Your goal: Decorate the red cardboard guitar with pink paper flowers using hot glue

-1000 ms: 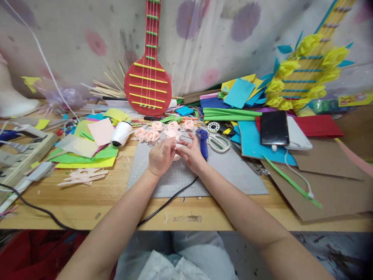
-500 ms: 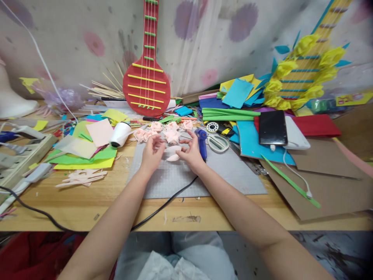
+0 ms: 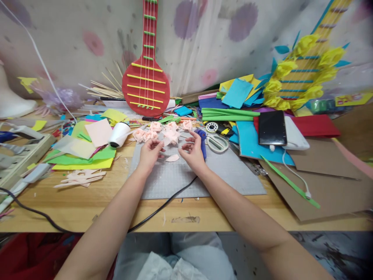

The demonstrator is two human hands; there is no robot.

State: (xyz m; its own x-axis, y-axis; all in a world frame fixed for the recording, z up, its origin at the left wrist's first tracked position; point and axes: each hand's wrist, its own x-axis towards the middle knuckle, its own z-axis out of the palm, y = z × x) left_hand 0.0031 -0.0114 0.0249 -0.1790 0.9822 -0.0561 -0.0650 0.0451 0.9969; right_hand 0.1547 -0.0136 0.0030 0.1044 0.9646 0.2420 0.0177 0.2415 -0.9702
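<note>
My left hand (image 3: 152,154) is over the cutting mat (image 3: 163,182), thumb and forefinger closed on what looks like a pale pink petal, mostly blurred against the flowers behind. My right hand (image 3: 192,152) is opposite, its fingers curved and apart with nothing visible in them. A pale pink petal (image 3: 172,158) lies flat on the mat between the two hands. Just beyond them is a cluster of pink flowers (image 3: 171,134). A blue glue gun (image 3: 201,140) lies close behind my right hand, with scissors (image 3: 217,143) beside it.
A red lute-shaped craft (image 3: 146,87) stands behind the mat. Coloured sheets (image 3: 87,155), pink scraps (image 3: 80,178) and a white cylinder (image 3: 119,134) lie left. A black phone (image 3: 272,128), green strips (image 3: 230,114) and brown cardboard (image 3: 314,190) are right. A black cord (image 3: 163,210) crosses the table's front.
My hands have drawn slightly apart. The upper pale petal no longer spans the gap between them. My right fingers have come away from the lower petal, which stays on the mat.
</note>
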